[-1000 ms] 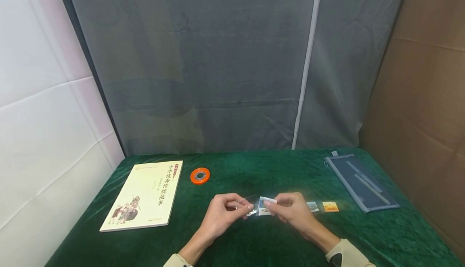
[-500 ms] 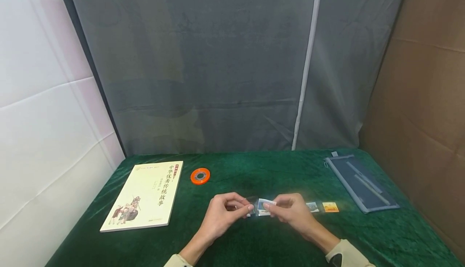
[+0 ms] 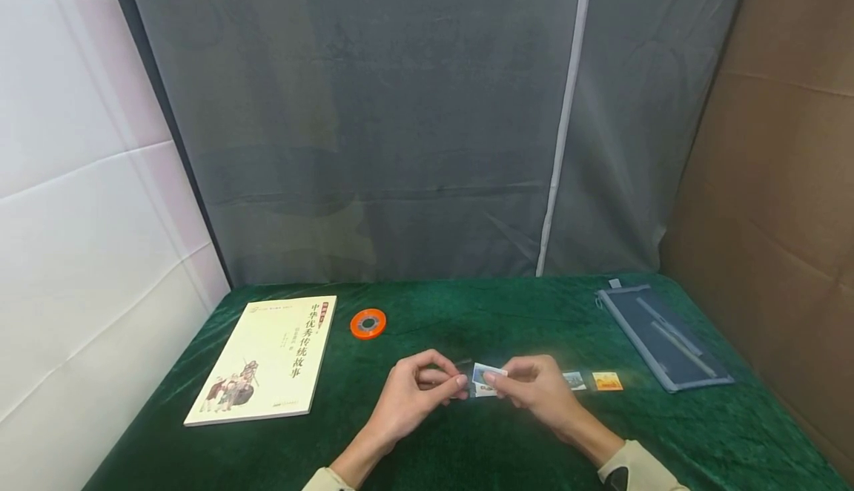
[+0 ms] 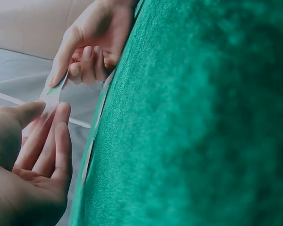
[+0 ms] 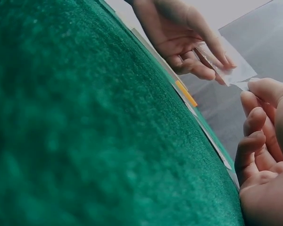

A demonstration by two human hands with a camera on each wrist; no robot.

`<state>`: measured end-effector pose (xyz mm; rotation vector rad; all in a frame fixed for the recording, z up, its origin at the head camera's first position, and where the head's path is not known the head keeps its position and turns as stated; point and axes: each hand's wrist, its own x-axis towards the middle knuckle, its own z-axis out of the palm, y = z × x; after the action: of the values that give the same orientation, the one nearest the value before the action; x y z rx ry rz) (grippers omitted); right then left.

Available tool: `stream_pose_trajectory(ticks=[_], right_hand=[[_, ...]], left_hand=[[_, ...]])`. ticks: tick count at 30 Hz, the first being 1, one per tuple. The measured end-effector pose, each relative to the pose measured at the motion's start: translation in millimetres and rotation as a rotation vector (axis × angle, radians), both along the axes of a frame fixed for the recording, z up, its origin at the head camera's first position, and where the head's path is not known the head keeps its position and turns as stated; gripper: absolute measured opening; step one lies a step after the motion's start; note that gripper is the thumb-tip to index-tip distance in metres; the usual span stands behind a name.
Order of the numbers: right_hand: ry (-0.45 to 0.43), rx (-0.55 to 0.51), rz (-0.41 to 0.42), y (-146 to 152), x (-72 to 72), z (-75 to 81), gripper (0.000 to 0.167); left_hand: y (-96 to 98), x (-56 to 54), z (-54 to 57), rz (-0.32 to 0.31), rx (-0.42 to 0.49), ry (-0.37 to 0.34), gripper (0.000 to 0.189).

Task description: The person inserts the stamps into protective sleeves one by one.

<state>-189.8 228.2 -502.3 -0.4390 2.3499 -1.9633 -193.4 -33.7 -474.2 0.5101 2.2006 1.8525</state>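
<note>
In the head view, my right hand pinches a small stamp-like picture card with a white border between thumb and fingers. A second white edge shows just below it; whether it is another card cannot be told. My left hand faces it and pinches a small clear plastic sleeve, plain in the right wrist view. The card's edge meets the sleeve's near corner there; whether it is inside is unclear. In the left wrist view the card spans the short gap between both hands' fingertips.
Right of my right hand lie a bluish card and an orange-yellow card. A dark mesh zip pouch lies farther right. An orange tape roll and a cream book are on the left of the green cloth.
The card has shifted slightly left and tilted toward the left hand. The left fingers have risen a little, and less of the clear sleeve shows beside them. Everything else stays put.
</note>
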Motion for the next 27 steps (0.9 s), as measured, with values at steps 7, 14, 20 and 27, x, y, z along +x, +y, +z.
stream_pose_trajectory(ticks=[7,14,20,27], right_hand=[[0.016,0.029,0.017,0.3,-0.2,-0.8,0.028],[0.029,0.034,0.032,0.7,0.4,-0.4,0.027],[0.027,0.040,0.030,1.2,0.5,-0.5,0.028],[0.025,0.029,0.045,0.9,0.3,-1.8,0.025]], left_hand=[[-0.3,1.1,1.3,-0.003,0.048,-0.039,0.030],[2.3,3.0,2.1,-0.009,0.055,-0.025,0.034],[4.8,4.5,1.0,0.010,0.044,-0.011,0.037],[6.1,6.4,0.3,0.049,0.020,-0.002,0.036]])
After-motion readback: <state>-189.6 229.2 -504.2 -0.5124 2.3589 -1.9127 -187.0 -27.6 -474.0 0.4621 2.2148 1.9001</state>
